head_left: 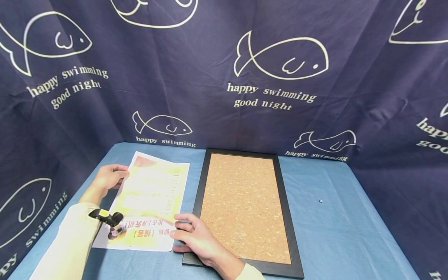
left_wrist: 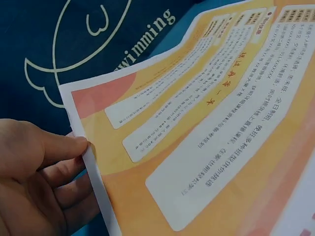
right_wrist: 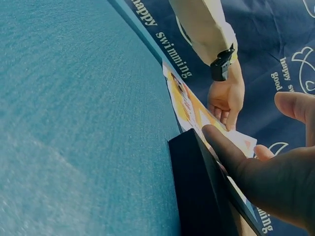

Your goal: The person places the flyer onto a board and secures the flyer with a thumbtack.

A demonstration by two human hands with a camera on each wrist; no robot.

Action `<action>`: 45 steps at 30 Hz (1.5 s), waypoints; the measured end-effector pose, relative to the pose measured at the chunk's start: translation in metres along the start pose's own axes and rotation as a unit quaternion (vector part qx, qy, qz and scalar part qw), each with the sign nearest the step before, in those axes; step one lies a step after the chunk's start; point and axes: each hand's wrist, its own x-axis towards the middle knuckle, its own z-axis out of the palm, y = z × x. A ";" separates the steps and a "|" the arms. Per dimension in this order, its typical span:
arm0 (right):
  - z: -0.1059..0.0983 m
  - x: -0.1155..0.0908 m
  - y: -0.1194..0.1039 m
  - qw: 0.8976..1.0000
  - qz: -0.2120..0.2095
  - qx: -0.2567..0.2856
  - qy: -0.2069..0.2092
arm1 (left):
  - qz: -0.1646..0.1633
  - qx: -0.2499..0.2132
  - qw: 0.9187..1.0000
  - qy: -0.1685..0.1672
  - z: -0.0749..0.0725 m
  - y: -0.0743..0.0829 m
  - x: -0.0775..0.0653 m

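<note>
A yellow and white printed poster (head_left: 150,194) lies left of a black-framed cork board (head_left: 245,206), its left edge slightly raised. In the left wrist view, my left hand (left_wrist: 44,172) pinches the edge of the poster (left_wrist: 197,123), thumb on the near side and fingers behind. My right hand (head_left: 201,239) is at the poster's lower right edge, fingers spread and loosely bent, over the cork board's left frame. In the right wrist view, the thumb and fingers of my right hand (right_wrist: 275,182) stand apart, one fingertip right at the poster (right_wrist: 189,105).
Blue cloth (head_left: 336,237) covers the table. A tiny shiny piece (head_left: 320,201) lies on it, right of the cork board. Dark blue curtain (head_left: 217,77) with white fish drawings hangs behind and at both sides. A black strap device (head_left: 106,216) sits on the left wrist.
</note>
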 end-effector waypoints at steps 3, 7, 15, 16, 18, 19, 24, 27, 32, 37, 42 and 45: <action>-0.002 -0.001 -0.001 1.000 -0.002 -0.001 0.001 | -0.011 -0.013 1.000 -0.010 0.000 -0.001 0.001; -0.004 -0.002 -0.003 1.000 -0.004 -0.005 0.004 | -0.009 -0.034 0.999 -0.020 -0.002 -0.001 0.001; -0.005 -0.003 -0.003 1.000 -0.001 -0.008 0.012 | -0.001 -0.067 0.997 -0.031 -0.007 0.000 0.000; -0.004 -0.002 -0.003 1.000 0.000 -0.008 0.014 | 0.000 -0.073 0.997 -0.033 -0.008 0.000 0.000; -0.004 -0.002 -0.004 1.000 0.001 -0.009 0.019 | 0.002 -0.085 0.996 -0.037 -0.009 0.000 0.000; -0.003 -0.002 -0.004 1.000 0.002 -0.009 0.020 | 0.003 -0.092 0.995 -0.038 -0.009 0.000 0.001; -0.003 0.000 -0.007 1.000 0.003 -0.007 0.022 | 0.004 -0.113 0.993 -0.044 -0.012 0.000 0.001; -0.003 0.000 -0.009 1.000 0.002 -0.008 0.019 | 0.007 -0.125 0.991 -0.050 -0.014 0.000 0.001; -0.003 0.000 -0.010 1.000 -0.001 -0.010 0.020 | 0.008 -0.141 0.988 -0.059 -0.015 0.004 0.000; -0.004 0.002 -0.011 0.999 -0.015 -0.012 0.029 | 0.004 -0.149 0.987 -0.061 -0.019 0.008 0.001; -0.006 0.004 -0.013 0.999 -0.024 -0.010 0.044 | 0.011 -0.151 0.987 -0.058 -0.024 0.012 0.000; -0.007 0.004 -0.015 0.999 -0.021 -0.011 0.049 | 0.013 -0.156 0.986 -0.063 -0.026 0.014 -0.001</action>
